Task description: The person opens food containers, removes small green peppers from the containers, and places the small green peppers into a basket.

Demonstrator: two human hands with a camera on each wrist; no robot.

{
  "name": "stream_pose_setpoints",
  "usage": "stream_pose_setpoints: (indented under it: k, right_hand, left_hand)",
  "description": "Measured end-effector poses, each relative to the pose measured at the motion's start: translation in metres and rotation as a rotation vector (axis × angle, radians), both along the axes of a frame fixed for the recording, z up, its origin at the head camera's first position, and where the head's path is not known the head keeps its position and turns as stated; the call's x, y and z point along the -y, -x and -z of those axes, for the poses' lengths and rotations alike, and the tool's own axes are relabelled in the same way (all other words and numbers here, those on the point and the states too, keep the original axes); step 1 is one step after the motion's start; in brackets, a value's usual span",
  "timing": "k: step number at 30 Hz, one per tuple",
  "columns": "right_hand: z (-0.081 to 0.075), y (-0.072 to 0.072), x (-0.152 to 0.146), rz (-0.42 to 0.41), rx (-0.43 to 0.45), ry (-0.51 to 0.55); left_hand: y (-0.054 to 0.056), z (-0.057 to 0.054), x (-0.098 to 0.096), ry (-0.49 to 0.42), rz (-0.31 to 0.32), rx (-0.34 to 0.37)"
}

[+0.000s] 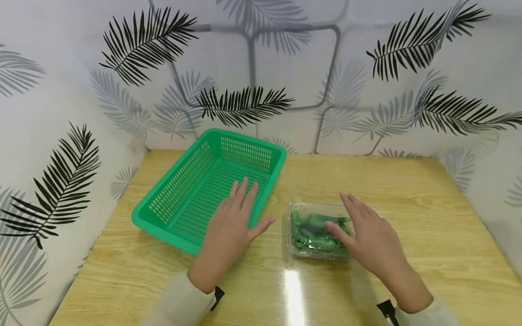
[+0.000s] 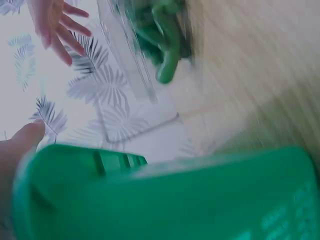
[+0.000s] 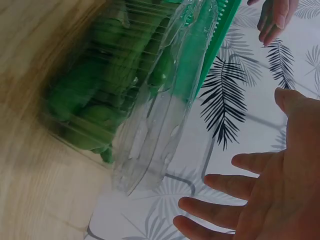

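A clear plastic box of green peppers stands on the table, in front of the right hand. My right hand hovers at the box's right side, fingers spread and nothing held; in the right wrist view its fingers are apart from the box. To the left lies a green plastic basket with slotted walls and nothing in it. Over its near right rim is my left hand, fingers straight and thumb out, holding nothing. The left wrist view shows the basket's wall close up.
The wooden table carries both containers, with the box right of the basket. Behind and at the sides hangs a pale covering with a leaf print. Bright glare lies on the tabletop in front of the box.
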State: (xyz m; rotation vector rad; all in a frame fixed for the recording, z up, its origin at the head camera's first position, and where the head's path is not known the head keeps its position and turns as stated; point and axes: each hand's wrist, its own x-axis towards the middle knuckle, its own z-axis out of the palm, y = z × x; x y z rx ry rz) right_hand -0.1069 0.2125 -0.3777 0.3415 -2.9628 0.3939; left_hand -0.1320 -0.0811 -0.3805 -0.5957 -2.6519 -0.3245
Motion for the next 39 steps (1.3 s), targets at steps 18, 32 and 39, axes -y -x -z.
stream_pose_setpoints:
  k: [18, 32, 39]
  right_hand:
    - [0.012, -0.021, -0.028, 0.128, 0.226, 0.182]
    - [0.029, -0.028, -0.039, 0.162, 0.411, 0.336]
    - [0.042, -0.035, -0.044, 0.136, 0.438, 0.373]
  left_hand:
    - [-0.025, 0.020, -0.038, -0.004, 0.464, -0.127]
    - [-0.026, 0.041, -0.053, 0.139, 0.493, -0.117]
    - [-0.022, 0.049, -0.059, 0.125, 0.489, -0.129]
